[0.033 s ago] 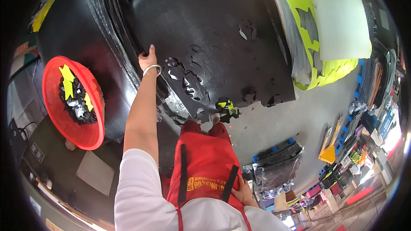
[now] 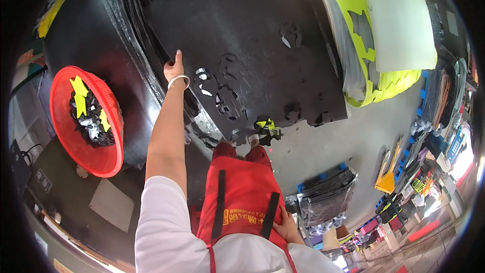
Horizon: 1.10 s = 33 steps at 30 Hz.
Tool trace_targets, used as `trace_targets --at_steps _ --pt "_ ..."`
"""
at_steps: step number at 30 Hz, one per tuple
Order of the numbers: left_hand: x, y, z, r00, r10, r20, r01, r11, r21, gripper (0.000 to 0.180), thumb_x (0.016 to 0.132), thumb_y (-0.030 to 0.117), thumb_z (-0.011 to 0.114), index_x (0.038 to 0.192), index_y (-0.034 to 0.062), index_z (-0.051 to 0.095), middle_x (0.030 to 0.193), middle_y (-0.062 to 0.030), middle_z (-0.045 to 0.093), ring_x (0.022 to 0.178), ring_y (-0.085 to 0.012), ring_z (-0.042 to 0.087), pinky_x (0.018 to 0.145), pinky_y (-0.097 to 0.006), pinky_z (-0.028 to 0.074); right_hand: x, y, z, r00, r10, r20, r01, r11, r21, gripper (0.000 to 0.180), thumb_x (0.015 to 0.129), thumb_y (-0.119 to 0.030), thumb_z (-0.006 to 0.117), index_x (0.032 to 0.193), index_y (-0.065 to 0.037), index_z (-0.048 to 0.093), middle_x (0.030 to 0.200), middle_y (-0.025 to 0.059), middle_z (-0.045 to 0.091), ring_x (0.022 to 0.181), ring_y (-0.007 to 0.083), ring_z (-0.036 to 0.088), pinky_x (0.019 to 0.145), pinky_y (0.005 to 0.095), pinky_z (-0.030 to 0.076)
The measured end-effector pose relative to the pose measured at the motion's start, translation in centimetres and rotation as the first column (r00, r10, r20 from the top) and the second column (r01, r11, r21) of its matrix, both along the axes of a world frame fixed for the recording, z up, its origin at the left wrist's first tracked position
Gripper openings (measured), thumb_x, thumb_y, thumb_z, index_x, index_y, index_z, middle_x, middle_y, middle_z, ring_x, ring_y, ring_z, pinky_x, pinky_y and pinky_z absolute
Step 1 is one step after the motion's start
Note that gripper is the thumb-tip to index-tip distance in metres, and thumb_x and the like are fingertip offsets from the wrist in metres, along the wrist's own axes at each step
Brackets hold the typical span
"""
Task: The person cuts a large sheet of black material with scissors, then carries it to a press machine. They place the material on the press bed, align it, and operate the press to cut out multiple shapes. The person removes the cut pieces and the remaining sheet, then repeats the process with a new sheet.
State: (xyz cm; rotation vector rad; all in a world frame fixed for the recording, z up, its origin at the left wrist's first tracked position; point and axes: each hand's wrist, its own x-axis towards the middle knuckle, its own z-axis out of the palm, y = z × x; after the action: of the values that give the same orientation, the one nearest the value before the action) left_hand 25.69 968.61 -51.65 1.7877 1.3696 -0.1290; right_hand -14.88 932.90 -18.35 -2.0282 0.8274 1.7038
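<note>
In the head view, a grey workshop floor [image 2: 323, 146] spreads beyond my right hand [image 2: 288, 229], stacked with goods toward the far side. My left hand [image 2: 174, 72] is closed on the near-left edge of a large black sheet [image 2: 227, 15], thumb uppermost; cut-out holes pierce the sheet to the right of and below that hand. Left of it stands a red basket [image 2: 64, 134] of black scraps [image 2: 98, 132] and yellow pieces [image 2: 80, 104]. Far to its right curl yellow-green sheets [image 2: 396, 85]. My right hand rests against my red apron [image 2: 240, 184]; whether its fingers are closed, I cannot tell.
</note>
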Motion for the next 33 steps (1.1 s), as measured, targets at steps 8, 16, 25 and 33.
trace_targets --at_steps 8,16,25,33 --pt "0.5 -2.9 8.8 0.857 -0.489 0.162 0.497 0.867 -0.013 0.061 0.086 0.045 0.064 0.098 -0.014 0.062 0.095 -0.0295 0.066 0.095 -0.033 0.065 0.083 -0.039 0.049 2.7 -1.7 -0.2 0.991 0.121 -0.048 -0.122 0.992 -0.018 0.087 0.076 -0.056 0.066 0.143 -0.01 0.036 0.131 0.0318 0.046 0.118 0.0441 0.052 0.097 0.0456 0.045" --pt "-10.5 -11.8 34.2 0.574 -0.685 0.449 0.798 0.591 -0.118 0.032 0.092 0.03 0.062 0.085 -0.0015 0.063 0.071 -0.0185 0.06 0.068 -0.0308 0.062 0.061 -0.037 0.048 9.8 -11.7 -1.3 0.816 -0.038 0.577 0.07 0.997 -0.033 0.063 0.081 -0.032 0.073 0.132 -0.004 0.049 0.109 0.0136 0.063 0.096 0.0243 0.06 0.082 0.0345 0.05" --pt "-23.3 -10.8 59.6 -0.212 -0.236 0.948 0.96 0.134 0.248 0.028 0.097 0.02 0.053 0.105 -0.0056 0.062 0.084 -0.0229 0.065 0.078 -0.038 0.063 0.067 -0.039 0.05 28.8 -13.9 -1.3 0.707 -0.523 0.476 -0.006 0.669 0.743 0.056 0.097 -0.038 0.052 0.134 0.003 0.045 0.122 0.0117 0.059 0.107 0.0259 0.058 0.092 0.0367 0.048" --pt "-39.8 -6.5 66.2 -0.178 -0.662 0.728 0.741 0.397 0.542 0.031 0.094 0.014 0.056 0.115 -0.0089 0.059 0.094 -0.0264 0.066 0.087 -0.0391 0.064 0.075 -0.042 0.051 21.8 11.3 2.5 0.908 -0.161 0.387 -0.203 0.639 0.742 0.06 0.096 -0.043 0.051 0.134 0.004 0.045 0.124 0.0123 0.058 0.109 0.0264 0.057 0.093 0.0372 0.048"
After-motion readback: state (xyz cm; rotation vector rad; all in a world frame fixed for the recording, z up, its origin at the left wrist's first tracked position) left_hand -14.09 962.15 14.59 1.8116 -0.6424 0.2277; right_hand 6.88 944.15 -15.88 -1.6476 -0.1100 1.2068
